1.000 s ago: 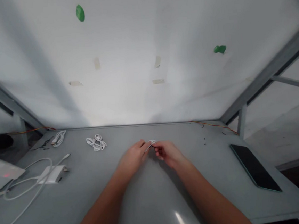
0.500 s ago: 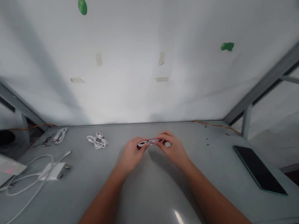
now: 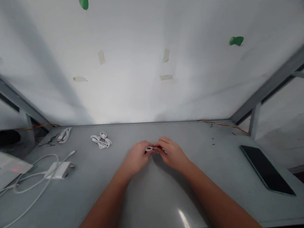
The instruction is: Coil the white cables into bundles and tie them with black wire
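Note:
Near the middle of the grey table [image 3: 154, 199], my left hand [image 3: 138, 157] pinches a small coiled white cable [image 3: 149, 148], one loop of which shows by the thumb. Closed on the same coil from the other side is my right hand [image 3: 171, 152]. The fingertips of both hands meet over the coil's middle and hide most of it. Further left lies a bundled white cable [image 3: 101, 140], folded into loops with a dark tie around it. Another coiled white cable [image 3: 64, 135] rests near the back left corner.
A white power adapter [image 3: 59, 170] with a long looping cord lies at left, beside a white box [image 3: 8, 162]. Dark tie strips [image 3: 49, 140] are near the back left corner. A dark phone or tablet [image 3: 267, 169] lies at right. A white wall [image 3: 140, 100] rises behind.
My hands have drawn closer together on the cable, fingertips now meeting and covering the dark tie seen earlier. The whole view has shifted slightly.

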`<move>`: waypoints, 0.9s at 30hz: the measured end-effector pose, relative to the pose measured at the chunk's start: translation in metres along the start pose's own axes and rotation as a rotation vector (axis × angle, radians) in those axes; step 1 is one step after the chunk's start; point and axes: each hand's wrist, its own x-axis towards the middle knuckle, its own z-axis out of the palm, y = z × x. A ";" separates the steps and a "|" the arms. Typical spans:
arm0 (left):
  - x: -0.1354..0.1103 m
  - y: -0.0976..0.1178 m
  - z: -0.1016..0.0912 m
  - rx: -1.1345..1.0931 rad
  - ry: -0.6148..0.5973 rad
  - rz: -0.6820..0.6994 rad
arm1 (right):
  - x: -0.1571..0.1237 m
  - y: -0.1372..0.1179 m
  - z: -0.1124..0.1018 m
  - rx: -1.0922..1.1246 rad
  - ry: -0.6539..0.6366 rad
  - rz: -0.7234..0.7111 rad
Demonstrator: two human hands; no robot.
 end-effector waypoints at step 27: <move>0.022 -0.030 0.030 0.527 0.358 -0.279 | 0.003 0.037 0.023 -0.177 -0.171 0.416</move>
